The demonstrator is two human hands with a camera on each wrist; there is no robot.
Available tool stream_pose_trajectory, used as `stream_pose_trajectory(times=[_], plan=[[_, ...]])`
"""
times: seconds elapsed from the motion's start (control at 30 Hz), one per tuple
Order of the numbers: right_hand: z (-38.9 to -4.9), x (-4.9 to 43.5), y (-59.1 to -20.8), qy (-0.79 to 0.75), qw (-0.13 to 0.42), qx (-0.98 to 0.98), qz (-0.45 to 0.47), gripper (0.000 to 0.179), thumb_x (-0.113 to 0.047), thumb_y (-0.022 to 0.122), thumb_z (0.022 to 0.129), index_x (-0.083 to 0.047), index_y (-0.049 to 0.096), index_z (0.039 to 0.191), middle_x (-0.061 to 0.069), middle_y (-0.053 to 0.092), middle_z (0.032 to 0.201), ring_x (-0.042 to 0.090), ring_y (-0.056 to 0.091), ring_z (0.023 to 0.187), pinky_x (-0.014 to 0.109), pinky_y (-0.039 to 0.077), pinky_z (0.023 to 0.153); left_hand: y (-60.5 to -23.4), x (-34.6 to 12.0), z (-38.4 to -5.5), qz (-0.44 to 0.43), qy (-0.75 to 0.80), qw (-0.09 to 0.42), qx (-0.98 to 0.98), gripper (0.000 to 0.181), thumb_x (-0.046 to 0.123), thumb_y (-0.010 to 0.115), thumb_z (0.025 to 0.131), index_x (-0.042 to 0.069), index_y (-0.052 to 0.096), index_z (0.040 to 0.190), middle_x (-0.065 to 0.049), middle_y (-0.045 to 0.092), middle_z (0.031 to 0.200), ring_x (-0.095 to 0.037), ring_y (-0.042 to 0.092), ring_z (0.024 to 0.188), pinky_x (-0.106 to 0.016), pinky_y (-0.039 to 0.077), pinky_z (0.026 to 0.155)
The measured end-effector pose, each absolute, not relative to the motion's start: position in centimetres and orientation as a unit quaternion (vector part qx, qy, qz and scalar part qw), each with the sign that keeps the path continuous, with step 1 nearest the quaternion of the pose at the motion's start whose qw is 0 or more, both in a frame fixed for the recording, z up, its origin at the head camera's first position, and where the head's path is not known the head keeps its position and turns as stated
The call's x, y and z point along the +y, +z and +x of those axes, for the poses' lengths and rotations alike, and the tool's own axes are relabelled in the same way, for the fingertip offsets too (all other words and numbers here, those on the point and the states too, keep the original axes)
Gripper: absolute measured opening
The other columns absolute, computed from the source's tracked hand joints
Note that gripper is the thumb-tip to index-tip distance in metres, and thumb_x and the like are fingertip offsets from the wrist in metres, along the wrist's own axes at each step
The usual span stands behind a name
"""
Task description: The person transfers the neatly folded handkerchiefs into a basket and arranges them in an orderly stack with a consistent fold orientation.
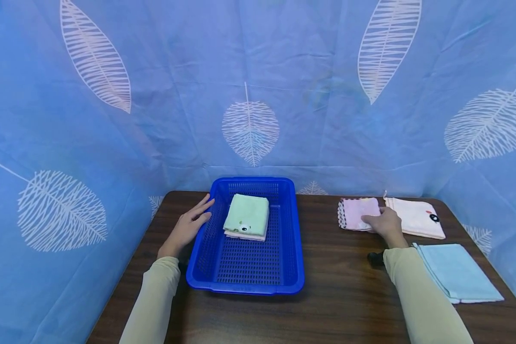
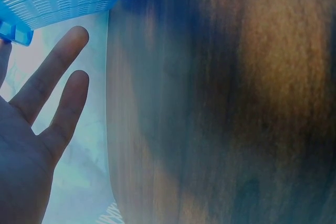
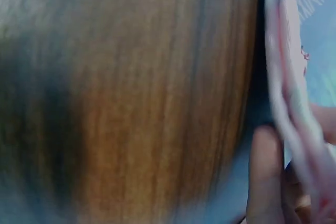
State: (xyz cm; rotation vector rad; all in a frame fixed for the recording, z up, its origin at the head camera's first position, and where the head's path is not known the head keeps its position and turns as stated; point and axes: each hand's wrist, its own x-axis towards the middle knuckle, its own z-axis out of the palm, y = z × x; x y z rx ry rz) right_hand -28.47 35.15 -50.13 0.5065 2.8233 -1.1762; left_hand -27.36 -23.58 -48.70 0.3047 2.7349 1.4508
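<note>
Right of centre in the head view, the right hand (image 1: pixel 387 224) pinches the folded pink cloth (image 1: pixel 355 212) between thumb and fingers over the counter (image 1: pixel 335 286), while left of centre the left hand (image 1: pixel 188 228) extends relaxed fingers beside the blue basket (image 1: pixel 245 288).

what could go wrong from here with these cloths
The pink cloth might unfold if lifted: the right hand pinches it at one side, and its folded layers gape in the right wrist view.

The pale cloth lies right beside that hand, so it could get nudged.

The right sleeve crosses the blue cloth's edge in the head view; if it is low enough, which I can't tell, it might drag it.
</note>
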Motion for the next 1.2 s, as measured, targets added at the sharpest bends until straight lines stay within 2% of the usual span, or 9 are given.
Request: stream_pose_trajectory(times=[0.1, 0.17, 0.3, 0.43, 0.6, 0.73, 0.87, 1.0, 1.2], plan=[[-28.3, 35.1, -50.2, -0.415, 0.018, 0.897, 0.150, 0.068, -0.028, 0.065, 0.097, 0.021, 0.044, 0.139, 0.038, 0.062, 0.121, 0.024, 0.077, 0.069, 0.034, 0.063, 0.066, -48.7, -23.5, -27.3, 0.098, 0.468, 0.016, 0.878, 0.047, 0.056, 0.049, 0.103, 0.050, 0.044, 0.149, 0.028, 0.027, 0.165, -0.025, 0.022, 0.160, -0.069, 0.020, 0.123], [-28.2, 35.1, -50.2, -0.411, 0.017, 0.899, 0.150, 0.065, -0.031, 0.063, 0.097, 0.020, 0.048, 0.135, 0.036, 0.063, 0.118, 0.019, 0.073, 0.073, 0.029, 0.059, 0.063, -48.7, -23.5, -27.3, 0.097, 0.469, 0.016, 0.878, 0.047, 0.056, 0.049, 0.103, 0.050, 0.044, 0.149, 0.028, 0.027, 0.164, -0.025, 0.022, 0.160, -0.069, 0.020, 0.123], [-28.0, 34.9, -50.2, -0.397, 0.028, 0.901, 0.174, 0.064, -0.033, 0.060, 0.097, 0.017, 0.050, 0.134, 0.034, 0.059, 0.126, 0.031, 0.060, 0.097, 0.031, 0.048, 0.073, -48.6, -23.4, -27.3, 0.092, 0.472, 0.017, 0.877, 0.045, 0.056, 0.050, 0.103, 0.053, 0.045, 0.147, 0.031, 0.027, 0.163, -0.023, 0.023, 0.160, -0.068, 0.019, 0.123], [-28.0, 34.7, -50.3, -0.426, 0.044, 0.883, 0.193, 0.067, -0.030, 0.058, 0.098, 0.018, 0.042, 0.142, 0.035, 0.049, 0.138, 0.035, 0.054, 0.109, 0.032, 0.050, 0.080, -48.6, -23.4, -27.2, 0.089, 0.474, 0.022, 0.876, 0.044, 0.056, 0.050, 0.103, 0.054, 0.045, 0.146, 0.033, 0.027, 0.162, -0.022, 0.022, 0.160, -0.069, 0.019, 0.123], [-28.1, 34.5, -50.5, -0.474, 0.048, 0.859, 0.187, 0.067, -0.020, 0.055, 0.099, 0.019, 0.031, 0.149, 0.037, 0.042, 0.147, 0.030, 0.058, 0.114, 0.022, 0.058, 0.073, -48.5, -23.4, -27.2, 0.089, 0.471, 0.022, 0.877, 0.045, 0.055, 0.050, 0.103, 0.052, 0.045, 0.148, 0.030, 0.027, 0.163, -0.024, 0.022, 0.160, -0.069, 0.019, 0.123], [-28.1, 34.4, -50.6, -0.517, 0.046, 0.837, 0.175, 0.068, -0.010, 0.053, 0.099, 0.020, 0.023, 0.151, 0.038, 0.037, 0.151, 0.015, 0.063, 0.102, 0.017, 0.060, 0.074, -48.4, -23.3, -27.1, 0.088, 0.471, 0.020, 0.877, 0.046, 0.054, 0.050, 0.104, 0.050, 0.045, 0.149, 0.029, 0.027, 0.164, -0.024, 0.022, 0.160, -0.069, 0.019, 0.123], [-28.2, 34.3, -50.8, -0.582, 0.050, 0.795, 0.165, 0.070, -0.002, 0.049, 0.099, 0.018, 0.012, 0.155, 0.040, 0.029, 0.154, -0.003, 0.061, 0.081, 0.024, 0.062, 0.078, -48.4, -23.3, -27.1, 0.088, 0.471, 0.020, 0.877, 0.046, 0.054, 0.050, 0.104, 0.049, 0.045, 0.150, 0.029, 0.027, 0.164, -0.024, 0.022, 0.160, -0.069, 0.019, 0.123], [-28.1, 34.1, -50.7, -0.636, 0.057, 0.752, 0.163, 0.075, 0.003, 0.045, 0.100, 0.013, -0.001, 0.158, 0.040, 0.020, 0.158, -0.003, 0.063, 0.076, 0.031, 0.062, 0.083, -48.6, -23.4, -27.1, 0.088, 0.468, 0.021, 0.879, 0.046, 0.054, 0.049, 0.104, 0.049, 0.045, 0.150, 0.029, 0.027, 0.164, -0.023, 0.022, 0.160, -0.069, 0.019, 0.123], [-28.0, 33.9, -50.2, -0.656, 0.064, 0.734, 0.163, 0.078, 0.004, 0.045, 0.101, 0.007, -0.005, 0.160, 0.036, 0.017, 0.162, -0.004, 0.065, 0.075, 0.030, 0.061, 0.087, -48.5, -23.4, -27.2, 0.093, 0.466, 0.020, 0.879, 0.046, 0.054, 0.049, 0.104, 0.049, 0.044, 0.150, 0.026, 0.027, 0.165, -0.024, 0.022, 0.160, -0.069, 0.019, 0.123]])
